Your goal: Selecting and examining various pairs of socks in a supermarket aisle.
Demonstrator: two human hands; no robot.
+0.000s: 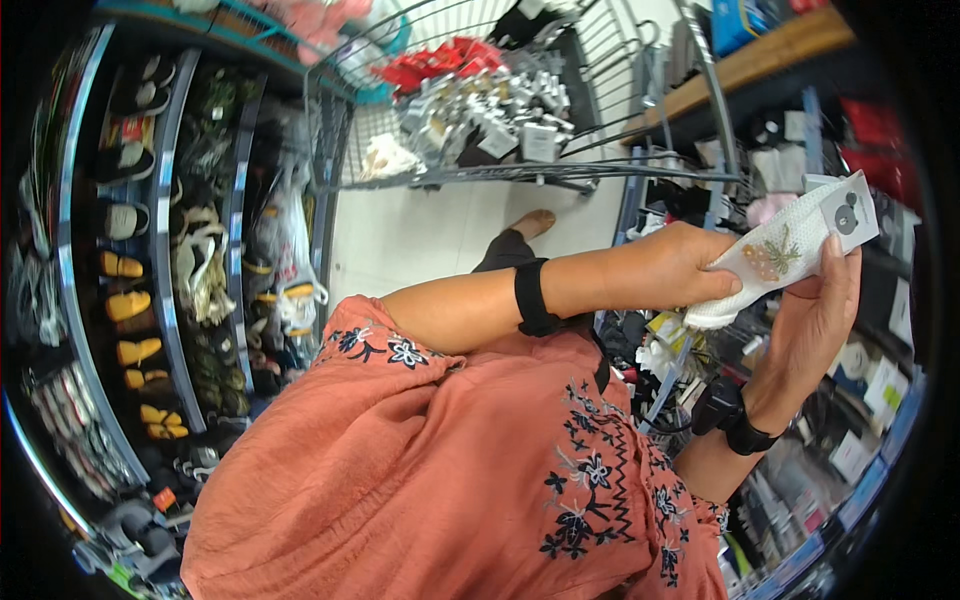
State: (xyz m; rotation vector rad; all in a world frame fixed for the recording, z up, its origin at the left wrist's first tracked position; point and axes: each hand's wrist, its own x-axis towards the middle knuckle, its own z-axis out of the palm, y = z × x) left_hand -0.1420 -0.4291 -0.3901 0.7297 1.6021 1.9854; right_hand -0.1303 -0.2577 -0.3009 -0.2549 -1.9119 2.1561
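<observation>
A pair of white socks (780, 247) with a small green and tan pattern is stretched out between both hands at the right, over the shelves. My left hand (686, 266) pinches the lower part of the socks between thumb and fingers. At the upper end, my right hand (832, 281) grips them, its thumb resting by a grey and white card label (849, 214) that shows a bear's head. Black bands go round both wrists, and a small black device sits on the right one. Most of the right fingers are hidden behind the socks.
A wire shopping cart (465, 176) stands ahead, holding a heap of labelled packs (487, 112) and red items (442, 64). Shelves with shoes (124, 307) and bagged goods line the left. Shelves of packaged goods (851, 454) run close along the right. A bare foot or shoe (534, 223) shows on the pale floor.
</observation>
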